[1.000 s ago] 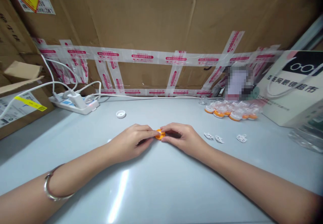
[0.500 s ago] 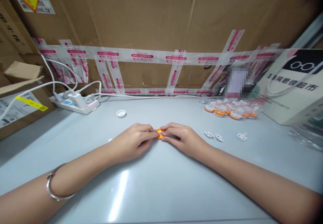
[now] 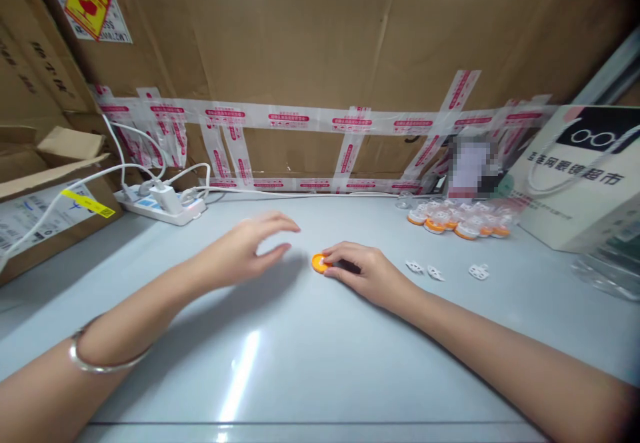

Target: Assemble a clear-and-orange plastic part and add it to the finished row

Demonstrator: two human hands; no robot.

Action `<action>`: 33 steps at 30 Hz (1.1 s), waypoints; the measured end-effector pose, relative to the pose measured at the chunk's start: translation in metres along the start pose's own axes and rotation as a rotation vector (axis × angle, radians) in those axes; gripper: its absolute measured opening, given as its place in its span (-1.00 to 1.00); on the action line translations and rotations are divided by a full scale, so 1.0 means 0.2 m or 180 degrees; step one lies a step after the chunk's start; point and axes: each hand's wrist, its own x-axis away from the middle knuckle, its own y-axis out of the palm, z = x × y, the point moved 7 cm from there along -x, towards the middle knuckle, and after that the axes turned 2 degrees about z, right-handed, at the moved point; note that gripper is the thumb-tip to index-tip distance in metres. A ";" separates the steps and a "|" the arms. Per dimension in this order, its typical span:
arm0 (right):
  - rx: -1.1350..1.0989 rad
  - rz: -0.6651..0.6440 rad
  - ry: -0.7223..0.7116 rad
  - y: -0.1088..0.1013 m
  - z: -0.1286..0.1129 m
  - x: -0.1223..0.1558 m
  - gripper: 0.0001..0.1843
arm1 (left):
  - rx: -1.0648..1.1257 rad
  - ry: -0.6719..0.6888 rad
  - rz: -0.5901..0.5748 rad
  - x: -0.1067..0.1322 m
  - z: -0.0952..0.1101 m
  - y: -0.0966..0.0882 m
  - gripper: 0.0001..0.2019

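Pale blue-grey tabletop (image 3: 310, 370): backed by tape-striped brown cardboard (image 3: 300, 36).
Right hand (image 3: 367, 270): nearly closed, thumb and fingertips pinching a round orange plastic-looking disc (image 3: 317, 266) on the tabletop.
Left hand (image 3: 243, 248): loosely open, holding nothing — apart from the disc.
Disc step: probably one-handed steadying — next calls for a firm pinch.

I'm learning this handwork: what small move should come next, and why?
Probably steady the orange disc with the right hand: it alone touches the disc, on the right side, while the left hand is raised apart, open.
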 end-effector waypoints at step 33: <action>-0.0364 -0.0207 0.0255 0.03 0.03 0.02 -0.55 | -0.0045 -0.1432 -0.1959 0.19 -0.40 0.03 -0.89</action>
